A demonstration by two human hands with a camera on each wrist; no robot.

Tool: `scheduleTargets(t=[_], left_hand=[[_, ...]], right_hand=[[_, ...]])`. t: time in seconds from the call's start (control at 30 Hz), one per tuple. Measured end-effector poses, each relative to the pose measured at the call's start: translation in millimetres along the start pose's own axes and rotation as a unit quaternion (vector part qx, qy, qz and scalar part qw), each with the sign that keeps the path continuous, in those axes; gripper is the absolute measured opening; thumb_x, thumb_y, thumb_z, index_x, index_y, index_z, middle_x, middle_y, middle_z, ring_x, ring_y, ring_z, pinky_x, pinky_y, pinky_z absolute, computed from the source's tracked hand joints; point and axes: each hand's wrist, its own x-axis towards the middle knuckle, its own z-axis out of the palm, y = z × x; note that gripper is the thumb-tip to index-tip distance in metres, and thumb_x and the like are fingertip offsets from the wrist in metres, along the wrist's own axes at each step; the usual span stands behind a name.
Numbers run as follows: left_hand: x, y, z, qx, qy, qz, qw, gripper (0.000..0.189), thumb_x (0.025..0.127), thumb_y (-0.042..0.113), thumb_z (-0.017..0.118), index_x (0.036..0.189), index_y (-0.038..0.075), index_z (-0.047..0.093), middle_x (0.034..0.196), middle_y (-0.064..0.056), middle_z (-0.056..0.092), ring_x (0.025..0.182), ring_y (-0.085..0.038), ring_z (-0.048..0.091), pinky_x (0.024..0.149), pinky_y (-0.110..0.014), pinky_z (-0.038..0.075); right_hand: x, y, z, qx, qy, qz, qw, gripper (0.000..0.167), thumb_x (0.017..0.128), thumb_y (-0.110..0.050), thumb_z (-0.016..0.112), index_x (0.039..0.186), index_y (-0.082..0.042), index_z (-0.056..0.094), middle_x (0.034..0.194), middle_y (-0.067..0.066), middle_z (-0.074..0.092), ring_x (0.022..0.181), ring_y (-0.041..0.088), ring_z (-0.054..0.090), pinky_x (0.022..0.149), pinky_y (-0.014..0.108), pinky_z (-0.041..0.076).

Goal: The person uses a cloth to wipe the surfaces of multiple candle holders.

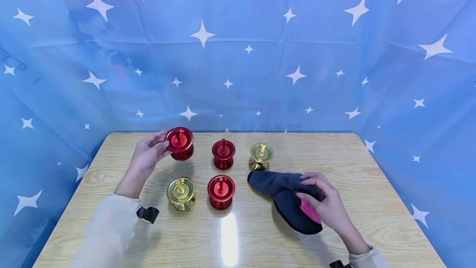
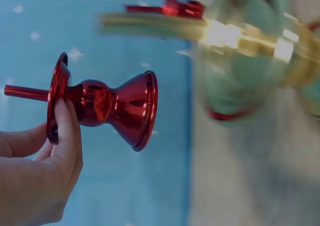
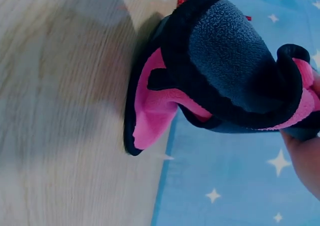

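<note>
My left hand (image 1: 146, 154) pinches the rim of a red metal candle holder (image 1: 179, 140), held up off the table at the back left. In the left wrist view this candle holder (image 2: 102, 103) shows its dish, thin spike and flared foot. My right hand (image 1: 327, 202) grips a folded cloth (image 1: 284, 195), dark grey and pink with black edging, at the right of the table. The right wrist view shows the cloth (image 3: 230, 56) bunched, its lower end near the tabletop; most of that hand is outside this view.
Two red candle holders stand mid-table, one behind (image 1: 223, 156) and one in front (image 1: 221, 193). One gold candle holder (image 1: 181, 193) is at front left, another (image 1: 261, 155) just behind the cloth. A blue starred curtain (image 1: 238, 65) hangs beyond the wooden table (image 1: 193, 243).
</note>
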Motion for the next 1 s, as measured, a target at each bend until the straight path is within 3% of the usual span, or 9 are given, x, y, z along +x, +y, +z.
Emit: scheduleTargets(t=[0.13, 0.3, 0.47, 0.6, 0.8, 1.0], left_hand=[[12.6, -24.4, -10.3, -0.025, 0.006, -0.04, 0.9989, 0.049, 0.09, -0.009, 0.044, 0.137, -0.008, 0.029, 0.099, -0.005, 0.049, 0.076, -0.007, 0.059, 0.075, -0.02, 0.051], [22.1, -50.8, -17.2, -0.048, -0.009, -0.065, 0.9967, 0.05, 0.091, -0.009, 0.043, 0.138, -0.007, 0.026, 0.101, -0.004, 0.05, 0.078, -0.008, 0.059, 0.078, -0.022, 0.051], [26.1, -68.6, -20.0, -0.064, -0.019, -0.085, 0.9941, 0.05, 0.091, -0.009, 0.043, 0.138, -0.005, 0.026, 0.103, -0.003, 0.05, 0.081, -0.009, 0.06, 0.081, -0.023, 0.05], [27.3, -77.1, -21.0, -0.066, -0.021, -0.092, 0.9933, 0.05, 0.091, -0.009, 0.041, 0.139, -0.004, 0.026, 0.105, -0.005, 0.048, 0.082, -0.01, 0.06, 0.082, -0.024, 0.05], [28.2, -80.8, -20.5, -0.087, -0.037, -0.084, 0.992, 0.049, 0.093, -0.01, 0.037, 0.14, -0.006, 0.023, 0.107, -0.008, 0.047, 0.085, -0.011, 0.06, 0.085, -0.026, 0.048], [27.2, -78.9, -21.6, -0.092, -0.059, -0.075, 0.9912, 0.05, 0.094, -0.01, 0.031, 0.141, -0.007, 0.015, 0.109, -0.011, 0.048, 0.087, -0.011, 0.06, 0.091, -0.03, 0.045]], right_hand=[[-2.8, 3, -1, -0.003, 0.007, 0.011, 0.9999, 0.036, 0.065, 0.024, 0.067, 0.09, -0.001, 0.059, 0.102, 0.017, 0.054, 0.095, 0.009, 0.053, 0.073, 0.011, 0.046], [-2.9, 2, -6, -0.021, 0.015, 0.021, 0.9995, 0.035, 0.065, 0.023, 0.068, 0.09, -0.002, 0.06, 0.101, 0.016, 0.054, 0.093, 0.007, 0.053, 0.071, 0.01, 0.045], [3.1, 2, -12, -0.085, 0.037, 0.003, 0.9957, 0.034, 0.064, 0.02, 0.071, 0.087, -0.003, 0.061, 0.1, 0.014, 0.057, 0.096, 0.003, 0.051, 0.08, 0.008, 0.04], [9.2, 4, -13, -0.149, 0.059, -0.016, 0.9869, 0.034, 0.059, 0.019, 0.074, 0.083, -0.001, 0.061, 0.098, 0.012, 0.058, 0.095, 0.005, 0.05, 0.084, 0.006, 0.035], [15.4, 10, -4, -0.196, 0.067, -0.032, 0.9778, 0.035, 0.055, 0.02, 0.076, 0.08, 0.002, 0.061, 0.094, 0.014, 0.057, 0.089, 0.025, 0.053, 0.083, 0.007, 0.034], [12.6, 21, 21, -0.22, 0.04, -0.011, 0.9747, 0.034, 0.055, 0.015, 0.078, 0.082, 0.001, 0.062, 0.095, 0.015, 0.056, 0.092, 0.03, 0.054, 0.082, 0.026, 0.039]])
